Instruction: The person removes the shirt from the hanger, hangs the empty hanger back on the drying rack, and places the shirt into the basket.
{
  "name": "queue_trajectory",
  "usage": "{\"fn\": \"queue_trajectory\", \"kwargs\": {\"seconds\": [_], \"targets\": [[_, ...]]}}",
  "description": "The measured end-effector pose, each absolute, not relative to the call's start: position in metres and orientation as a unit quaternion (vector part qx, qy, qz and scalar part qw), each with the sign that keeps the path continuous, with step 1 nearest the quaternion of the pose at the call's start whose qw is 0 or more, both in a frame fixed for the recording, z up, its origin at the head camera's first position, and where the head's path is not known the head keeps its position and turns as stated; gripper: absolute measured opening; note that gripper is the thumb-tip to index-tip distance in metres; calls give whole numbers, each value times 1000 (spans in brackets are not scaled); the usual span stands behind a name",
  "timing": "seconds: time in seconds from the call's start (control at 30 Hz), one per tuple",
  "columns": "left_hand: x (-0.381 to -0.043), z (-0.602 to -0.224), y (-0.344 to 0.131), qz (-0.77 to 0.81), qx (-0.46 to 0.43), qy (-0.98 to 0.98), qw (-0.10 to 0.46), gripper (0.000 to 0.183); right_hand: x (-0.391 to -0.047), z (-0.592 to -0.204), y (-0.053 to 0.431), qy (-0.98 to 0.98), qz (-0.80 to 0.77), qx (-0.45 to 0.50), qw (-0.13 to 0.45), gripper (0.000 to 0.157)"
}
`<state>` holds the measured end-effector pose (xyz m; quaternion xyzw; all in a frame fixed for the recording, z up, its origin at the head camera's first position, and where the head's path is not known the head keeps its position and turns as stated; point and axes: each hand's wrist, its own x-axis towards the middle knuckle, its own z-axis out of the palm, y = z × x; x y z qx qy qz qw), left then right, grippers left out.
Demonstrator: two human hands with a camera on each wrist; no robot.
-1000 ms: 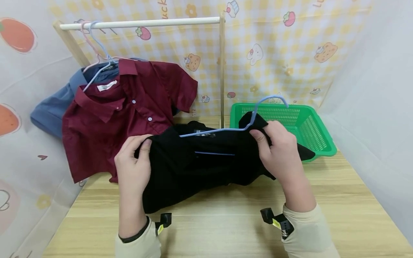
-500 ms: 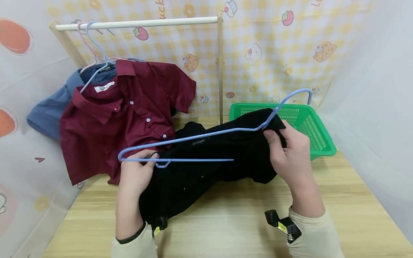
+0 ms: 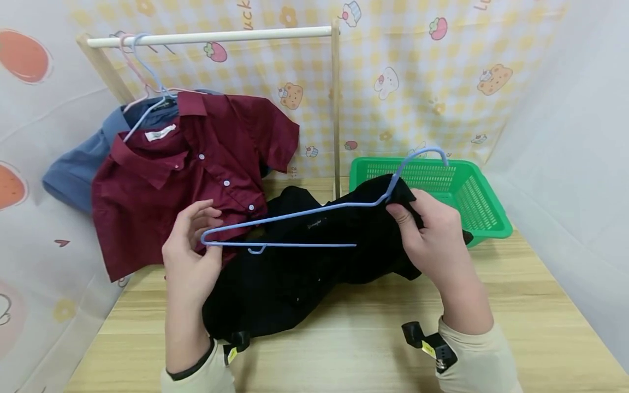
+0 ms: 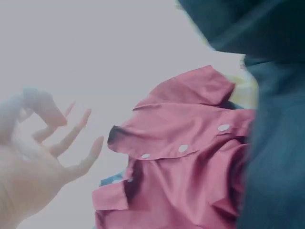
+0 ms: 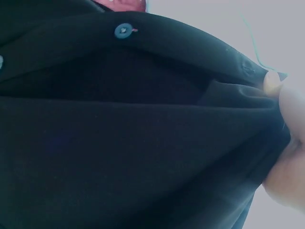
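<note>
My right hand (image 3: 434, 234) pinches the collar of a black shirt (image 3: 295, 284) at the neck of a light blue hanger (image 3: 304, 210). The hanger's left arm lies outside the shirt, in front of it; its right arm is hidden behind the cloth. Around the hanger's left end my left hand (image 3: 191, 254) stands with fingers apart and loosely bent, thumb right at the bar. In the left wrist view that left hand (image 4: 43, 152) shows nothing between its fingers. The right wrist view shows the black shirt's buttoned front (image 5: 143, 62) stretched toward the right thumb.
A rack with a white rail (image 3: 211, 37) stands at the back left. A maroon shirt (image 3: 216, 147) and a blue garment (image 3: 81, 164) hang there on hangers. Behind my right hand is a green basket (image 3: 491, 202) on the wooden table (image 3: 363, 349).
The hanger's left arm has come out of the black shirt. My left hand has let go of the cloth and moved slightly left, while my right hand still holds the collar.
</note>
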<state>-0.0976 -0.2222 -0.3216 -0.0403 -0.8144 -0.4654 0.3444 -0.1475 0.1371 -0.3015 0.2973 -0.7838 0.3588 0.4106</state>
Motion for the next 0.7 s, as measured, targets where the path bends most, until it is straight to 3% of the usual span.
{"fn": "queue_trajectory", "kwargs": {"seconds": [0.07,0.17,0.4,0.53,0.7], "targets": [[-94,-318,-220,-469,-119,-795,366,62,-148,-303,136,-788,352,302,405,50],[-92,-316,-216,-432,-201,-798,369,46,-147,-305,135,-793,342,317,392,48],[-98,-321,-205,-358,-237,-818,382,4,-146,-304,131,-795,332,334,382,39],[-102,-326,-206,-356,-247,-804,406,22,-145,-303,132,-801,329,331,374,33],[-104,-330,-207,-369,-245,-798,408,16,-146,-303,132,-806,325,333,366,29]]}}
